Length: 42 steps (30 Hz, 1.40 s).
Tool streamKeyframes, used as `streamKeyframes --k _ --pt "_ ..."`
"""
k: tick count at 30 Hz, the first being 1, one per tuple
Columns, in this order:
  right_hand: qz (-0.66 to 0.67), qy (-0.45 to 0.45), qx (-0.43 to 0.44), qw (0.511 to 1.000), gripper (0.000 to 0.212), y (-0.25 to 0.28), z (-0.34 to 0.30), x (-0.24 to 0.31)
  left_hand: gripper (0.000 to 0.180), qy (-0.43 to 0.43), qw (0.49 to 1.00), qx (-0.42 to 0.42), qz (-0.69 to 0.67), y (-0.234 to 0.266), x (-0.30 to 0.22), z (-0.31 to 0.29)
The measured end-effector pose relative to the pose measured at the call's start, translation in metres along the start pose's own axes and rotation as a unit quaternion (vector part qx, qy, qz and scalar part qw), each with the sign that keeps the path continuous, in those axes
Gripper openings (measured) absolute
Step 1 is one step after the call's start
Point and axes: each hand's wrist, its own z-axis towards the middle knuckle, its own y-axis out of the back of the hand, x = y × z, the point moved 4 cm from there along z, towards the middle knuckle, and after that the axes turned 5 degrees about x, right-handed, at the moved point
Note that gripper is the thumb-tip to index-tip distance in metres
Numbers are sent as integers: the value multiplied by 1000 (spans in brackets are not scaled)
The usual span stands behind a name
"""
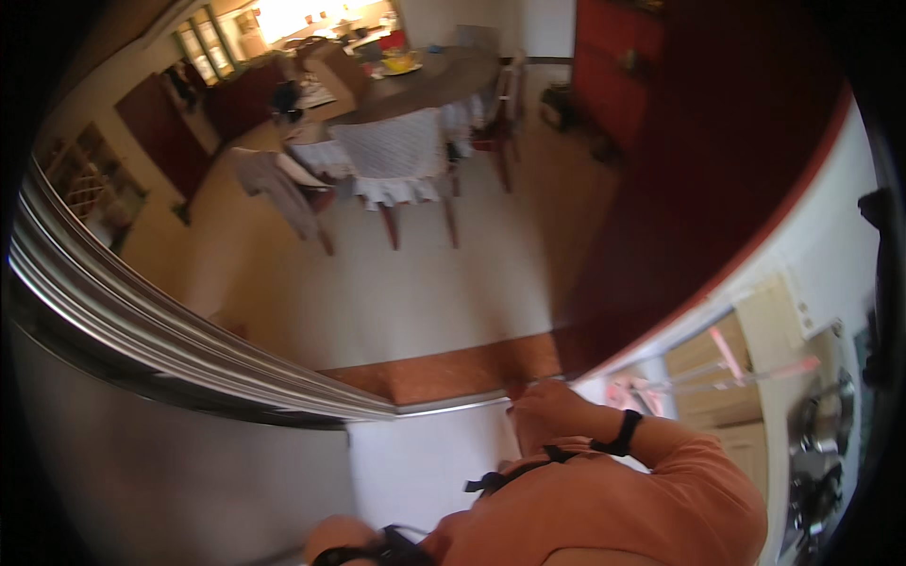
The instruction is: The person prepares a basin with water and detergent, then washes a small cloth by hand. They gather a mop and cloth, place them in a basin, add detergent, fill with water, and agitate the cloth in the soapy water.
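My right hand (pixel 550 407) is in front of my body, just above the doorway threshold (pixel 453 370), with a black band (pixel 619 434) round the wrist. Its fingers look curled in; a small dark red patch shows at their tips, too blurred to name. My left hand does not show; only a rounded orange-toned shape (pixel 335 538) with black straps is at the lower edge, and I cannot tell what it is. A black tie (pixel 519 470) crosses the front of my orange top (pixel 613 514).
Beyond the threshold stand a dining table (pixel 415 87), a chair with a white ruffled cover (pixel 392 156) and other chairs. A cardboard box (pixel 338 77) is on the table. Metal door tracks (pixel 142 311) curve at left, a dark red door (pixel 727 160) at right. Pots (pixel 826 420) stand lower right.
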Motion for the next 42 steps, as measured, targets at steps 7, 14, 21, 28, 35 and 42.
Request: streamKeyframes --k 7,14,21,28,35,42 --pt "-6 131 -49 990 17 71 221 -90 36 64 997 -17 32 21 186 -133" --pt "-43 134 100 985 27 92 457 -127 32 244 968 61 -6 70 359 -144" --pt "-119 204 256 938 29 23 668 -133 25 210 976 52 18 199 503 -196" --pt "-128 218 201 947 27 2 880 -115 19 289 952 85 63 330 677 -217" --pt "-1 140 250 958 26 -30 1078 -102 14 355 904 64 230 473 783 -249" --pt "64 148 318 934 35 -89 1295 -65 14 223 943 205 137 607 926 -250"
